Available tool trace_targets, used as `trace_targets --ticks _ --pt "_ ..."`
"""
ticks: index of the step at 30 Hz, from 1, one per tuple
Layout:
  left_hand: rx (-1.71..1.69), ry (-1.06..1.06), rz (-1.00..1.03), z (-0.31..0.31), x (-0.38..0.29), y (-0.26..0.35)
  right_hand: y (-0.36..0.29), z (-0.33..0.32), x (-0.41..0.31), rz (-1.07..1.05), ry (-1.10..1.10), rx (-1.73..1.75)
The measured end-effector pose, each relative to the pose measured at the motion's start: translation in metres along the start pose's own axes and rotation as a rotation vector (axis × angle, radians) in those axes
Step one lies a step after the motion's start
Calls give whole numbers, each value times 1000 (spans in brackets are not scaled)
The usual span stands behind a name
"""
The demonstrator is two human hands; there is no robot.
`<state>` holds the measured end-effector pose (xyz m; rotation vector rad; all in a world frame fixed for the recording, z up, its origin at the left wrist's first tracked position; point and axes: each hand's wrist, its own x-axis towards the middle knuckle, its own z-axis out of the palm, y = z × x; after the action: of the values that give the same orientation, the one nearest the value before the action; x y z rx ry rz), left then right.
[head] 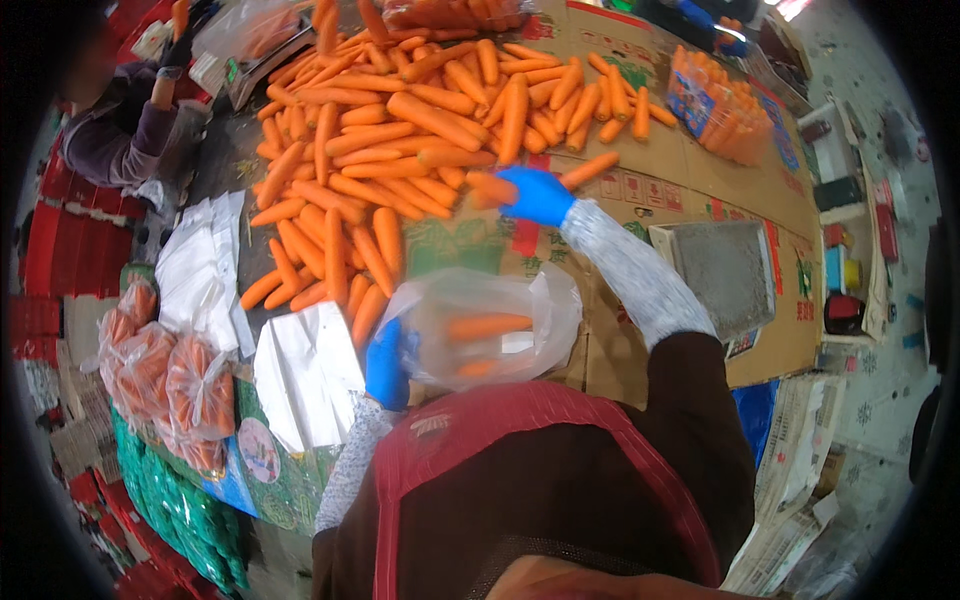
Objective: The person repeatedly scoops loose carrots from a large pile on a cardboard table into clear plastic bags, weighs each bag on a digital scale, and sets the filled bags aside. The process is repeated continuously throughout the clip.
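My left hand (pixel 388 363), in a blue glove, grips the left side of a clear plastic bag (pixel 555 300). Inside the bag a carrot (pixel 487 325) lies near a white label, with more orange showing below it. My right hand (pixel 534 196), gloved in blue as well, is closed around a carrot (pixel 491 187) at the lower right edge of a large carrot pile (pixel 442 120). Another carrot (pixel 592 169) lies just beyond that hand; whether it is also held, I cannot tell.
White flat bags (pixel 307 375) lie left of my left hand, near filled carrot bags (pixel 199 386). A metal-topped scale (pixel 720 277) stands on the cardboard (pixel 630 277) at right. A packed carrot bag (pixel 716 105) lies at upper right. Another person (pixel 124 135) is at upper left.
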<state>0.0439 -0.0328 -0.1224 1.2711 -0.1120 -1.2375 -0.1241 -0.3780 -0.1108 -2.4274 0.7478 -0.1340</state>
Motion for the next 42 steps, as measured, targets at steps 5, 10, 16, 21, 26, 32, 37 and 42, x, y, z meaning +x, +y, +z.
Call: trace_targets --ticks 5,10,16,21,26,32,37,42 --pt "146 50 98 1 -1 0 -128 -14 -80 -274 -444 444" --pt "258 49 108 -3 -20 8 -136 60 -111 -320 -449 76" --pt "521 -36 354 -46 -9 -51 -165 73 31 202 7 488" --pt "565 -88 391 -58 -1 -59 -186 161 70 259 36 -217" --pt "592 -122 430 -58 -6 -58 -120 128 67 225 -249 386" --pt "406 -104 274 -32 -6 -25 -135 41 -59 -429 -361 623" --pt "125 39 113 -4 -11 7 -140 42 -117 -364 -375 449" --pt "71 61 37 2 -28 14 -136 34 -30 146 53 651"
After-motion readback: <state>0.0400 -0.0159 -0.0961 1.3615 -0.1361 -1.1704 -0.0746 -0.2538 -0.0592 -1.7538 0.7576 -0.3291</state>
